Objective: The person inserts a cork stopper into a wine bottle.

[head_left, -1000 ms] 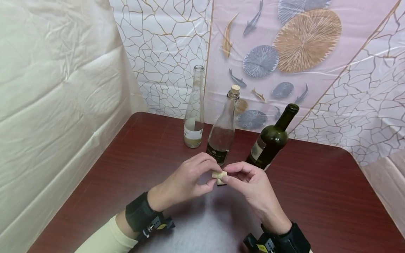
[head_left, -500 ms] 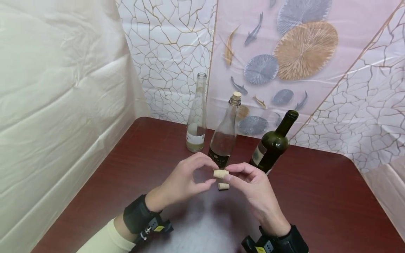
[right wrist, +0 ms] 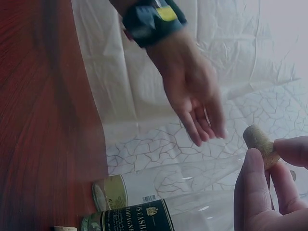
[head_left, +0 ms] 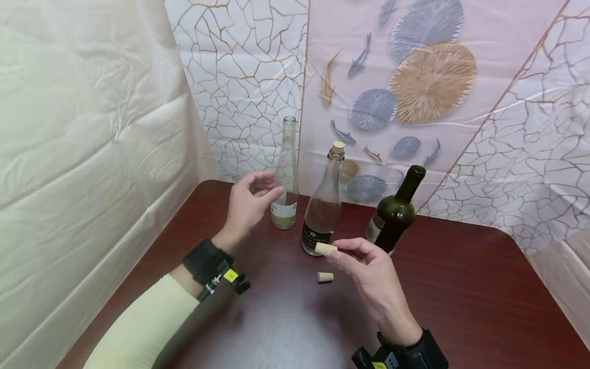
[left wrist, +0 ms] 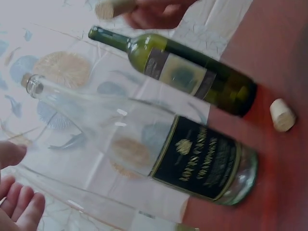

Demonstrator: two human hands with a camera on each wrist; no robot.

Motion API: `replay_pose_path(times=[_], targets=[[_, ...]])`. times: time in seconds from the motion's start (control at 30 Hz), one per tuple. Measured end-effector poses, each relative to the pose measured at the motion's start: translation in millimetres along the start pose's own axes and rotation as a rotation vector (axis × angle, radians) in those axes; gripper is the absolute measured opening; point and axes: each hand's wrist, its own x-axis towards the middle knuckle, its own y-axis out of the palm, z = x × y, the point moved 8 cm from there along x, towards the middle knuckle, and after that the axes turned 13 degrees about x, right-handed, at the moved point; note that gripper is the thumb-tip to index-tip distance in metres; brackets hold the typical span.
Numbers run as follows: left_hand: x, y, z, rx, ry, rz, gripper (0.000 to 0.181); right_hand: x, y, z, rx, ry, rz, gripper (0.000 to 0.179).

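Between thumb and fingers my right hand [head_left: 373,277] pinches a cork [head_left: 325,249], held above the table in front of the middle bottle. My left hand [head_left: 251,202] reaches toward the left clear bottle [head_left: 285,189], fingers relaxed and holding nothing. In the right wrist view, that left hand [right wrist: 195,91] hangs beside the bottle with its fingers loosely extended. The left bottle has a white label and an uncorked mouth. A second cork [head_left: 325,277] lies on the table. Another cork [head_left: 338,146] sits in the mouth of the clear champagne bottle [head_left: 322,205] with a black label.
A dark green wine bottle [head_left: 395,212] stands on the right without a cork in its mouth. The bottles stand toward the back of the red-brown table [head_left: 461,297]. Patterned cloth [head_left: 244,92] hangs behind, and a cream curtain [head_left: 101,154] covers the left side.
My left hand has left the cork and moved forward and left to the left clear bottle. The right hand keeps the cork in nearly the same place.
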Motion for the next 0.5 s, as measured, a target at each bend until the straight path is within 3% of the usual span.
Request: replay_pose_path(times=[0.33,0.5], targets=[[47.4,4.9,-13.0,-0.054,-0.040,-0.163,0.043,-0.7,1.8,-7.0,-0.043,0.032,0.021,0.024],[64.5,10.0,-14.8,-0.061,-0.088,-0.163,0.046,-0.6,2.5,-4.5,-0.058,0.032,0.028,0.027]])
